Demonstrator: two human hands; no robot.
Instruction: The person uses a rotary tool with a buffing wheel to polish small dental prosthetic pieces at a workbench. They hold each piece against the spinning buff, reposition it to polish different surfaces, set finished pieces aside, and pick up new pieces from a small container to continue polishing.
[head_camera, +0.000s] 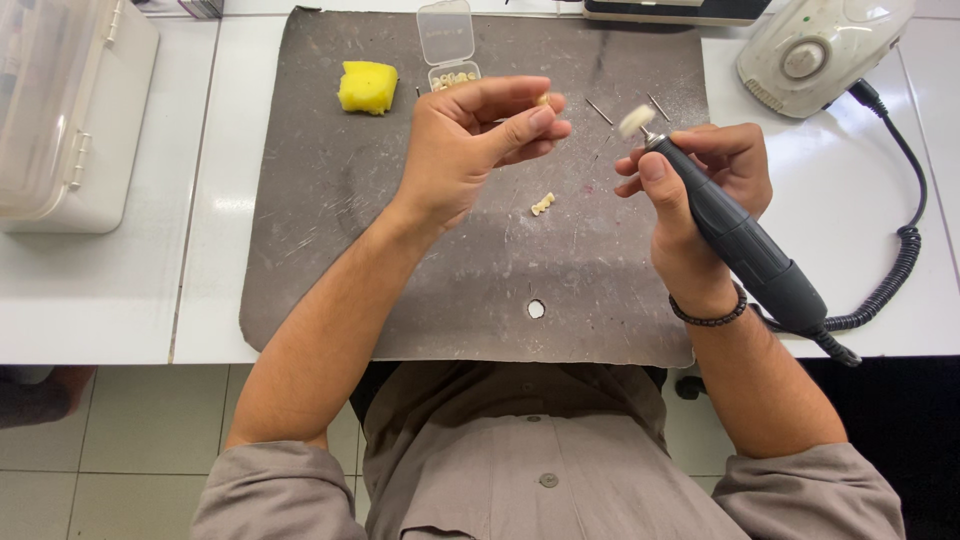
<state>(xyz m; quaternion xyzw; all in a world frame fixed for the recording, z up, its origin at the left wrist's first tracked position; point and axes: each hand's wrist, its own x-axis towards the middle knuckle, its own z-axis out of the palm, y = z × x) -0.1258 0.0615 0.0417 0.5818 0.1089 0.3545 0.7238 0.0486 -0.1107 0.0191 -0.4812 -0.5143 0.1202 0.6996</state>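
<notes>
From the head camera, above the grey mat (330, 200) on the white worktop (120, 300), the left hand (470, 140) pinches a small cream piece (543, 99) between thumb and fingertips. Right of it, the right hand (700, 190) is wrapped around a dark rotary handpiece (745, 245), its white buff tip (636, 120) near the piece. A small tooth-shaped part (542, 204) lies on the mat below the hands.

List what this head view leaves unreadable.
- Piece in the left hand: only a sliver shows past the fingers.
- Buff wheel on the handpiece: blurred.
- Open box contents: too small.
- Control unit and case: cut off by the frame edges.
</notes>
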